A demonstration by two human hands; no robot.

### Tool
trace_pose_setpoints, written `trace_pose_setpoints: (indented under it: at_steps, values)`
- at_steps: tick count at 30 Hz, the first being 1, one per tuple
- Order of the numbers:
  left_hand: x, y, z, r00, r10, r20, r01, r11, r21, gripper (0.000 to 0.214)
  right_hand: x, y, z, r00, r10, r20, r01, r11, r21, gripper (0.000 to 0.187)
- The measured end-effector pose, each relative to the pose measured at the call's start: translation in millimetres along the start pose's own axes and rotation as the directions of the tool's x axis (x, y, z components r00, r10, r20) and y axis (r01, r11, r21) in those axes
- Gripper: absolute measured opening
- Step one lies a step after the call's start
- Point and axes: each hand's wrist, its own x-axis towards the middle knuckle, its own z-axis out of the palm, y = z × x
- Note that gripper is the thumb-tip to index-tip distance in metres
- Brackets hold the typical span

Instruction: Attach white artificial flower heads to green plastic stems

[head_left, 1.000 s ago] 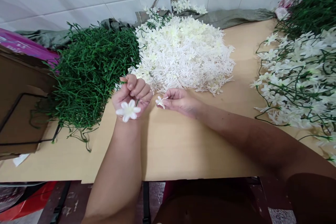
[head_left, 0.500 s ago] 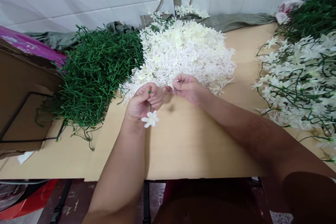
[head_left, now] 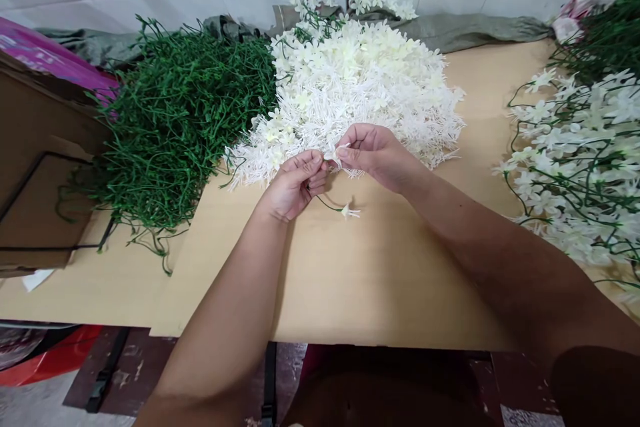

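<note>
My left hand [head_left: 299, 183] is closed on a green artificial stem [head_left: 327, 204], whose lower end carries a white flower [head_left: 350, 211] hanging over the board. Between the thumb and fingers of my right hand [head_left: 380, 155] is a loose white artificial flower [head_left: 339, 155]. The fingertips of both hands almost meet at this flower; the stem end there is hidden by my left fingers. Right behind my hands lies a heap of loose white flowers [head_left: 370, 93]. To its left rises a pile of green plastic stems [head_left: 190, 127].
Stems fitted with white flowers [head_left: 575, 173] lie in a pile at the right, with more green stems [head_left: 610, 40] behind. A cardboard box [head_left: 45, 167] stands at the left. Beneath everything is a tan board [head_left: 350, 280]; a tiled wall [head_left: 250, 7] closes off the back.
My left hand has turned and moved right toward my right hand, swinging the attached flower from below the wrist to the right. The fingertips have come together at the loose flower.
</note>
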Motion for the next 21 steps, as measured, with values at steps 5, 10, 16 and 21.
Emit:
trace_pose_setpoints:
  at_steps: [5,10,16,21]
  values:
    - [0.7,-1.3,-1.6,1.000,0.008,0.005,-0.008,1.000,-0.004,0.034,0.2,2.1,0.7,1.000,0.024,-0.016,-0.025,1.000,-0.016,0.046]
    - [1.5,-3.0,-2.0,1.000,0.019,0.002,-0.019,1.000,0.001,0.038,-0.3,2.3,2.4,0.998,0.027,-0.060,-0.028,0.999,-0.032,0.047]
    - [3.4,-4.4,-1.1,0.998,0.043,-0.035,-0.044,0.999,-0.009,0.039,0.2,7.6,4.0,0.996,-0.052,-0.070,0.040,0.986,-0.163,0.047]
    - [4.3,-4.7,-1.1,0.999,0.034,-0.037,-0.033,0.999,0.030,0.038,0.1,8.9,3.6,0.997,-0.066,-0.025,0.057,0.963,-0.265,0.043]
